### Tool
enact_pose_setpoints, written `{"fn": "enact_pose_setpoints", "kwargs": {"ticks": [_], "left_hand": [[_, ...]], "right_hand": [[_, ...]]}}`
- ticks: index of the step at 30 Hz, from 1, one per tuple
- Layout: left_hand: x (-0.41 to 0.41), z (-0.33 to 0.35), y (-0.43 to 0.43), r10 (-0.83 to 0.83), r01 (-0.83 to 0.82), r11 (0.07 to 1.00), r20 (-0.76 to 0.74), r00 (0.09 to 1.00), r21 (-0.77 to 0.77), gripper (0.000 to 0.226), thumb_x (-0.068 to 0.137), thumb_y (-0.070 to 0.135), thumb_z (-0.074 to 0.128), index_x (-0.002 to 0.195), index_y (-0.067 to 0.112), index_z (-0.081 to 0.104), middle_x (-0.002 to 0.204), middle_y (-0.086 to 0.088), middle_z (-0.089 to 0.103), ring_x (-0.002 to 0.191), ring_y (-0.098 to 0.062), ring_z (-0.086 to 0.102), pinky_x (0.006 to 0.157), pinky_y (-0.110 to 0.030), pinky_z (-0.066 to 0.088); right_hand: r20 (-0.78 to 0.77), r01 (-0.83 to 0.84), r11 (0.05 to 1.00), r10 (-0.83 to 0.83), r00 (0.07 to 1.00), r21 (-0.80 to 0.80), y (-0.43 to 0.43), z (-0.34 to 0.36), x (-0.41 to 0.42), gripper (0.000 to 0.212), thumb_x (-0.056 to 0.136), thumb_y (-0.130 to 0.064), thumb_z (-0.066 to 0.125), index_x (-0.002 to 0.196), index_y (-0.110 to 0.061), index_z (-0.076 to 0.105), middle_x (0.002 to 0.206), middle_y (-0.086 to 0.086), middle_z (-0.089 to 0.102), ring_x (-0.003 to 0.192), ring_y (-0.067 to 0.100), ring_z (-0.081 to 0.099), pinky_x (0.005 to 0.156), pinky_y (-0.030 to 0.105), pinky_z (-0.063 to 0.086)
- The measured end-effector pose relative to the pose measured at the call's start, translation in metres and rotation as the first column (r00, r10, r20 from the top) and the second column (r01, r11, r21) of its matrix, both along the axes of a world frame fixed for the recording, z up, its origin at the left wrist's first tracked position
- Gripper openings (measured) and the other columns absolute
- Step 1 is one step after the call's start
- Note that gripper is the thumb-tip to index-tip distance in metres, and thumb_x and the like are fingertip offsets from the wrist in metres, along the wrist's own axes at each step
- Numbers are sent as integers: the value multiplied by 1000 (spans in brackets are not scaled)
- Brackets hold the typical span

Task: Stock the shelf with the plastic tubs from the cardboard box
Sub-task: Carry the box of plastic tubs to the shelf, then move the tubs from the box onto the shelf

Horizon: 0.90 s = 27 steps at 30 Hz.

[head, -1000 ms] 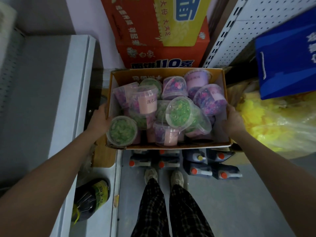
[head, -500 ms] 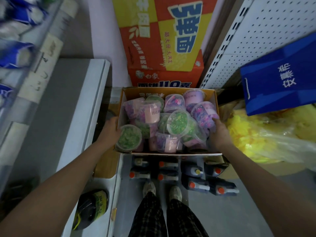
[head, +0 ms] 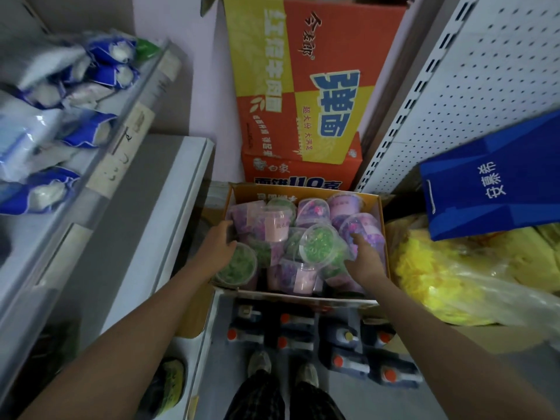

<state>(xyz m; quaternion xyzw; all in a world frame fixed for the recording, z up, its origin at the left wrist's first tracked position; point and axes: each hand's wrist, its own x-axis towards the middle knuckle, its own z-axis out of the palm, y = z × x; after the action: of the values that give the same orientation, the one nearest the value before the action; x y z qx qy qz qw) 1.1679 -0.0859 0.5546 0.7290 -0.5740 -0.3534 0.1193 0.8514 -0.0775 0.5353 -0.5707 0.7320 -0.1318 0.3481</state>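
Note:
An open cardboard box [head: 246, 191] sits low in front of me, filled with several clear plastic tubs of green and purple beads. My left hand [head: 215, 248] is inside the box at its left wall, lying over the rim of a green tub [head: 239, 268], with its fingertips against a purple tub [head: 242, 218]. My right hand [head: 365, 259] is in the right side of the box, its fingers stretched onto a purple tub [head: 365, 227] beside a tilted green tub [head: 319, 241]. Neither hand plainly grips a tub. A grey shelf [head: 142, 225] runs along my left.
An upper shelf with blue-and-white bags [head: 69, 95] overhangs on the left. A red-and-yellow carton [head: 303, 116] stands behind the box. On the right are a white pegboard [head: 454, 86], a blue bag [head: 491, 183] and yellow plastic bags [head: 445, 268]. Dark jugs [head: 303, 331] stand by my feet.
Both hands left the box's outer sides and moved inside it onto the tubs. The view rose, and the upper shelf on the left came into sight.

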Motion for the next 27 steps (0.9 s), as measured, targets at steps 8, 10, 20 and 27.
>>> {"fn": "enact_pose_setpoints", "kwargs": {"ticks": [8, 10, 20, 27], "left_hand": [[-18, -26, -10, -5, 4, 998, 20, 1000, 62, 47, 92, 10, 51, 137, 12, 37, 139, -12, 41, 124, -26, 44, 89, -27, 37], [-23, -34, -15, -14, 14, 998, 4, 1000, 67, 49, 91, 10, 54, 137, 12, 37, 135, -12, 44, 121, -27, 47, 90, -30, 40], [-43, -79, -54, 142, -126, 986, -169, 975, 106, 103, 60, 54, 78, 142, 19, 27, 141, -4, 45, 127, -22, 46, 103, -44, 42], [-60, -76, -76, 242, -216, 968, -256, 936, 126, 116, 63, 31, 83, 149, 21, 6, 152, -7, 26, 137, -24, 32, 109, -44, 35]], "right_hand": [[-37, -134, 991, 133, 990, -14, -11, -15, 15, 64, 72, -19, 75, 129, -11, 46, 123, 12, 58, 112, 33, 56, 94, 44, 46], [-43, -109, 994, 109, 993, -12, -15, -23, 11, 66, 72, -24, 75, 130, -13, 45, 124, 10, 58, 113, 32, 56, 94, 45, 46], [-61, -146, 989, 145, 988, -9, -31, -58, 2, 95, 58, -29, 88, 137, -12, 38, 129, 11, 55, 118, 31, 53, 99, 44, 43], [-96, -208, 978, 204, 974, -34, -39, -71, 0, 91, 54, -47, 84, 130, -25, 40, 127, 0, 54, 118, 23, 52, 98, 48, 44]]}}
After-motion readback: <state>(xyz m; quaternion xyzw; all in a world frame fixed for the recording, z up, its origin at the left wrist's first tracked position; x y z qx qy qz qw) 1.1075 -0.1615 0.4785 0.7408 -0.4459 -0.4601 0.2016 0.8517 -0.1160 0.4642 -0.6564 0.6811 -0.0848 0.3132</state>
